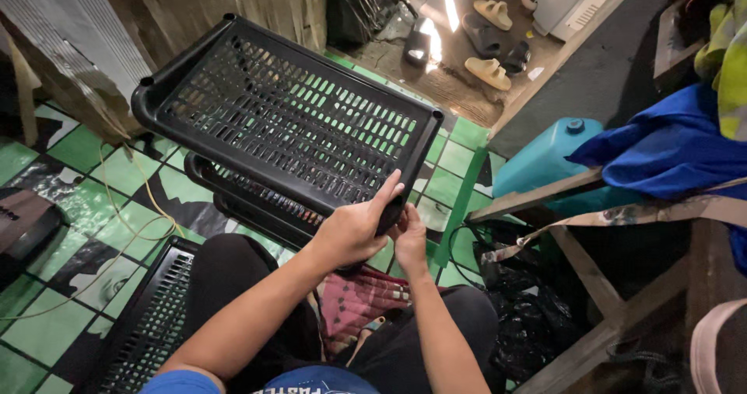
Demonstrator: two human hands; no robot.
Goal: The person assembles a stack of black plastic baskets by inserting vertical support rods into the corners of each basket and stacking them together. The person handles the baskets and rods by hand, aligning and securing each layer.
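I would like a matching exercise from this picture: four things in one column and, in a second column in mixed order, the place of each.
Things:
1. black slotted tray
2. second black tray
3. sandals
4. blue cloth

Places:
A. far end of the floor, near the white appliance
B. on the green tiled floor, beside the person's left leg
C. on the wooden frame at the right
D. held up at one corner by the left hand and right hand

Pairs: 1-D, 2-B, 3-A, 4-C
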